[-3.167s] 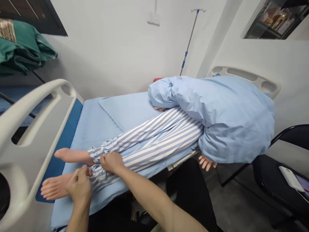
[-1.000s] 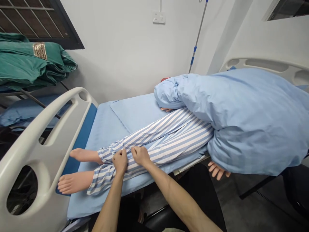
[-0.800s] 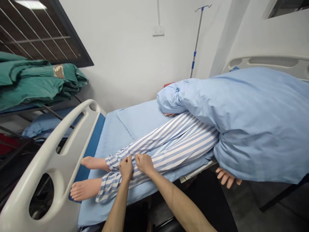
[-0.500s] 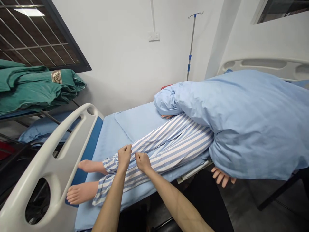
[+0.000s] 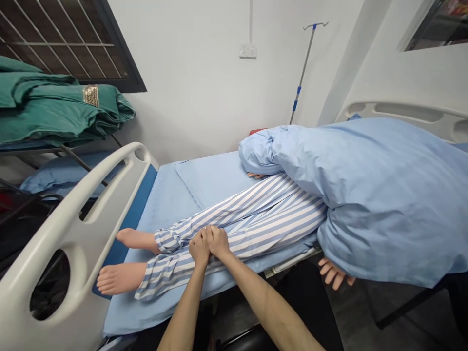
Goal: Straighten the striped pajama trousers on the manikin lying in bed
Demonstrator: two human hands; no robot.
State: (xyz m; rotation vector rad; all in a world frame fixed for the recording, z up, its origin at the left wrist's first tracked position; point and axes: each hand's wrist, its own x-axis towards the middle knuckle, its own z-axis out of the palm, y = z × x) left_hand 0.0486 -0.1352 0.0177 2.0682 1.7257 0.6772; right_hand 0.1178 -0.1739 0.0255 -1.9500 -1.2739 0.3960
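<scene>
My left hand (image 5: 199, 248) and my right hand (image 5: 218, 242) are both closed, side by side and touching, over the near leg of the blue-and-white striped trousers (image 5: 278, 222). Their backs face up and the curled fingertips are hidden; no cloth shows drawn up into either fist. A life-size manikin wears the trousers and lies on the bed. Its bare feet, the far foot (image 5: 137, 240) and the near foot (image 5: 120, 279), point toward the footboard. A light blue quilt (image 5: 383, 195) covers its upper body, and a manikin hand (image 5: 334, 273) sticks out below the quilt's near edge.
The white footboard (image 5: 69, 214) stands at the left end of the bed, whose sheet (image 5: 208, 178) is light blue. Folded green cloth (image 5: 66, 109) lies on a rack behind it. An IV pole (image 5: 303, 73) rises by the wall. The headboard (image 5: 409, 111) is at far right.
My hands were apart as fists over the lower legs; now they have come together on the near leg, the left moving right. The camera view has shifted slightly. The manikin's legs lie as before.
</scene>
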